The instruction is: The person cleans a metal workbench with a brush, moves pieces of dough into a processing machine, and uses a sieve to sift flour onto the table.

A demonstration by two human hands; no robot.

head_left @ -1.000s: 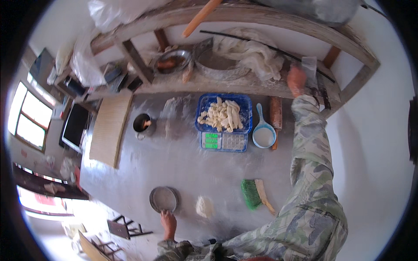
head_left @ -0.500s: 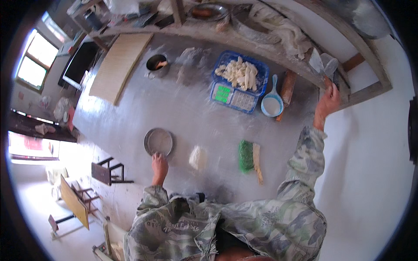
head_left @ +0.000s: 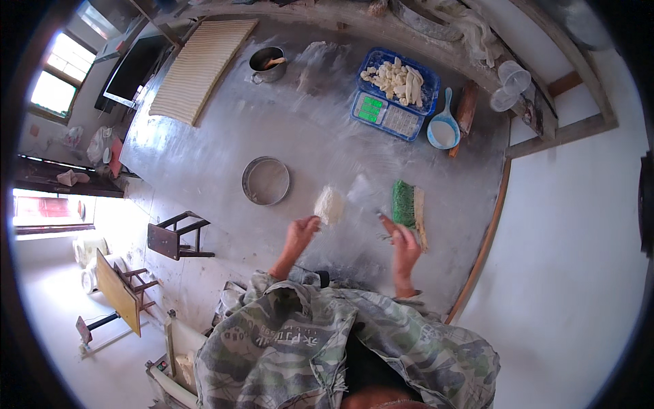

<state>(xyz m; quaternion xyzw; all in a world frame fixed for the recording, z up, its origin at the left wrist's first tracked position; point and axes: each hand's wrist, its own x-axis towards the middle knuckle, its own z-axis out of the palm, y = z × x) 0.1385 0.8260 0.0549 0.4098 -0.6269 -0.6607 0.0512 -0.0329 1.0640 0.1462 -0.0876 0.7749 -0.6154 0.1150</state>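
Observation:
My right hand [head_left: 405, 249] is closed on the wooden handle of a scraper [head_left: 385, 219]; its broad, pale blade is smeared by motion above the table. Just left of it, a small heap of white flour [head_left: 329, 206] lies on the grey table. At the heap's lower left edge is my left hand [head_left: 300, 234], fingers curled together with nothing visible in them. A round metal sieve [head_left: 267, 183] rests beyond the left hand. Right of the scraper lies a green-bristled brush [head_left: 404, 203] with a wooden handle.
At the back right, a digital scale [head_left: 386, 116] stands by a blue tray [head_left: 436, 88] of dough pieces. Beside them are a blue ladle [head_left: 444, 133] and a rolling pin [head_left: 466, 109]. Back left hold a metal pot [head_left: 267, 71] and a cream ridged sheet [head_left: 201, 71].
My right hand has brought the scraper from the shelf at the right down beside the flour. My left hand has let go of the sieve's rim and moved right to the heap.

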